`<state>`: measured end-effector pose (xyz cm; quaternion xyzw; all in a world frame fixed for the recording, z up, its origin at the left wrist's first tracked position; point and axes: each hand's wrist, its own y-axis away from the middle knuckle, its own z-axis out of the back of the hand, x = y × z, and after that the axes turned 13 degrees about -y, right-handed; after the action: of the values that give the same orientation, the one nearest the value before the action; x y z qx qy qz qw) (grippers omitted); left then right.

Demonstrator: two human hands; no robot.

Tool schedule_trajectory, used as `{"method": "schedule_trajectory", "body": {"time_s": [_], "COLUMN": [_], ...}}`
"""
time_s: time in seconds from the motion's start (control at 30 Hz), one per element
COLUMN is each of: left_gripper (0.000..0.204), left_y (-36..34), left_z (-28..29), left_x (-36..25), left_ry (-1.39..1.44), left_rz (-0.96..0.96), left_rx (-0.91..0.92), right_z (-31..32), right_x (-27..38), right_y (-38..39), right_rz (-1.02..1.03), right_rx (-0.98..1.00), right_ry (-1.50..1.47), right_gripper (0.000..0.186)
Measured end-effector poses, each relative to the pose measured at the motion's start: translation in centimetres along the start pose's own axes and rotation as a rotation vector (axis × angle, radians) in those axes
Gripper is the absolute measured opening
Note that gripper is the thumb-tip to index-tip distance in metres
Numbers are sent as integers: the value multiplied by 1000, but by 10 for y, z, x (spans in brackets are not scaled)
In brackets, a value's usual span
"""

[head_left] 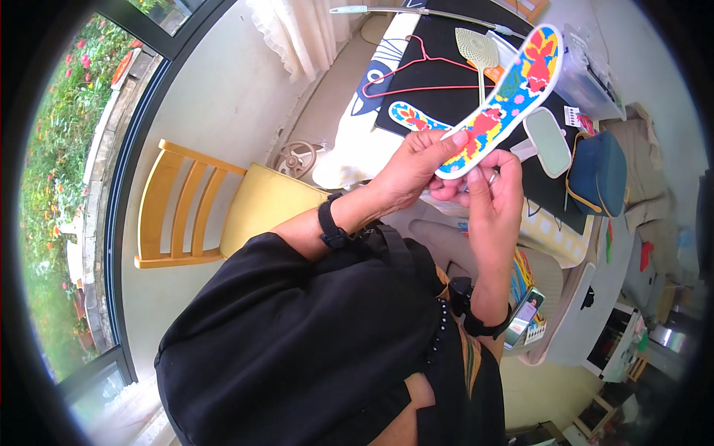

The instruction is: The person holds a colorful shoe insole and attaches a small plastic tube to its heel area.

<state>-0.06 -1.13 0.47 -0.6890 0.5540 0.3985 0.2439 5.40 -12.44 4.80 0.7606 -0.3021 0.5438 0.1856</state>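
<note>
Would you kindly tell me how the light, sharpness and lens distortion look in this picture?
In the head view, the fisheye bows the window frame and darkens the corners; in the head view, the garden is bright and soft, washed out toward its lower part; also in the head view, the patterned insole in the left hand looks fairly crisp.

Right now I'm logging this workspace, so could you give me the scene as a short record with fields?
Left hand: gripping patterned insole, thumb on top
Right hand: fingers at the insole's lower end; grip unclear
On table: second insole, red hanger, fly swatter
Table's right side: blue bag
Left of person: wooden chair, yellow seat
</note>
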Motion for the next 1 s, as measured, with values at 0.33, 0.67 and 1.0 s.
{"method": "schedule_trajectory", "body": {"time_s": [0.33,0.67,1.0], "left_gripper": [30,34,30], "left_y": [5,-3,8], "left_z": [12,61,111], "left_x": [3,-16,-21], "left_ry": [-356,-364,-449], "left_rz": [-155,-90,-113], "left_rx": [-122,-224,-597], "right_z": [-2,70,167], "right_x": [-13,77,59], "right_y": [1,6,29], "right_rz": [706,152,667], "right_rx": [41,-92,-731], "right_ry": [1140,-602,531], "right_gripper": [16,13,10]}}
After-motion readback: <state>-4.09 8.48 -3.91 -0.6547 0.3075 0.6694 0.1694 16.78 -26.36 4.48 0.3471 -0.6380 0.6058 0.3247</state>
